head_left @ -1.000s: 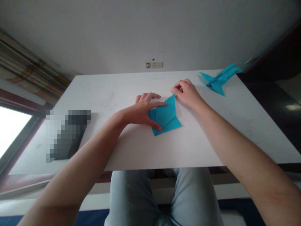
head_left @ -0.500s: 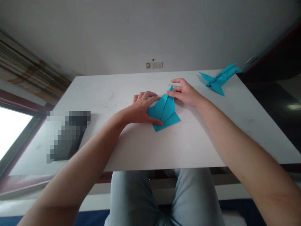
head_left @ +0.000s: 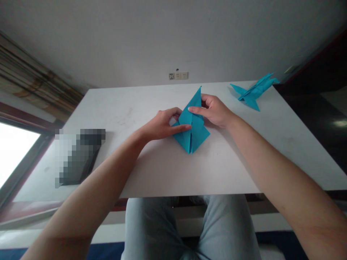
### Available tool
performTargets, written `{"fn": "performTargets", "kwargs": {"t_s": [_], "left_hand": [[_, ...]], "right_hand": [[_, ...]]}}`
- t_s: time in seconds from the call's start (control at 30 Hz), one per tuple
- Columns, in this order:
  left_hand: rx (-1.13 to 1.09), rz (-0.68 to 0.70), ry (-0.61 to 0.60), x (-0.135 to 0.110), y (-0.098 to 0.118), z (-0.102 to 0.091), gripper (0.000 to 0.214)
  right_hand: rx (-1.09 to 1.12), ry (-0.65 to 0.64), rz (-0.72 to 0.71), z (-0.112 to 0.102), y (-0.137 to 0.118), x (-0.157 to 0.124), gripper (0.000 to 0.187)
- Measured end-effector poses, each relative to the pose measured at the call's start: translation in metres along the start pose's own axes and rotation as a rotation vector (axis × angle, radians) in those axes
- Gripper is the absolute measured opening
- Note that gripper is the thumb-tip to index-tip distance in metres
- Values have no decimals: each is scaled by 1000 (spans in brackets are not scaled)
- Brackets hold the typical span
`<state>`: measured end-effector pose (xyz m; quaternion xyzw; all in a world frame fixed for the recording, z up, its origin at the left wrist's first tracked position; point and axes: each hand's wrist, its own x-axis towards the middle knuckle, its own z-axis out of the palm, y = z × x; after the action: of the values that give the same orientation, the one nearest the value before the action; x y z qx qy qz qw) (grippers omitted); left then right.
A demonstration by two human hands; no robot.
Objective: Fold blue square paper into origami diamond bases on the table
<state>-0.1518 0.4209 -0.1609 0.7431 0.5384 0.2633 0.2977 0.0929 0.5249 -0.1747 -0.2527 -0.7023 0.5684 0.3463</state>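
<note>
Between my hands is a blue folded origami paper (head_left: 197, 124), a kite-like shape with a tall point at the far end and a slit down its lower middle. My left hand (head_left: 169, 124) grips its left side, thumb laid across the front and fingers curled behind. My right hand (head_left: 214, 108) pinches the upper right part, thumb on the front face and fingers hidden behind the paper. The lower points hang close to the table; whether they touch it I cannot tell.
A finished-looking blue origami bird (head_left: 253, 92) lies at the back right of the white table (head_left: 168, 173). On the left is a dark, pixelated flat object (head_left: 81, 159). Behind the table, the wall carries sockets (head_left: 178, 76).
The paper has shifted its fold: a long upper point now stands up and the lower flaps have come together into a narrow slit. Both hands have closed more firmly around it.
</note>
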Motion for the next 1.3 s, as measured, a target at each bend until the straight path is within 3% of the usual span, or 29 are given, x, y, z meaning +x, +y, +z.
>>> {"fn": "performTargets", "kwargs": {"t_s": [0.13,0.3,0.43,0.53,0.7,0.87,0.97,1.1,1.3], "left_hand": [[-271,-20,43,2,2,4,47],[-406,-48,145,7,-4,8,41],[-504,-26,258,12,-12,11,42],[-555,-20,292,16,-20,13,46],[-317,70,484,17,-24,13,52],[22,22,550,8,-7,6,38],[39,52,503,6,2,4,34],[-173,87,390,7,6,7,36],[-497,-34,332,9,9,8,66]], "right_hand": [[-66,28,-60,2,0,2,63],[-92,91,-59,1,6,5,74],[9,-8,49,2,10,4,70],[36,-18,31,2,11,3,69],[32,33,-18,1,4,3,69],[6,-35,25,9,-11,-3,62],[2,-64,3,12,-18,-5,66],[30,-96,-39,15,-23,-6,70],[-136,-53,-143,14,-20,-6,48]]}}
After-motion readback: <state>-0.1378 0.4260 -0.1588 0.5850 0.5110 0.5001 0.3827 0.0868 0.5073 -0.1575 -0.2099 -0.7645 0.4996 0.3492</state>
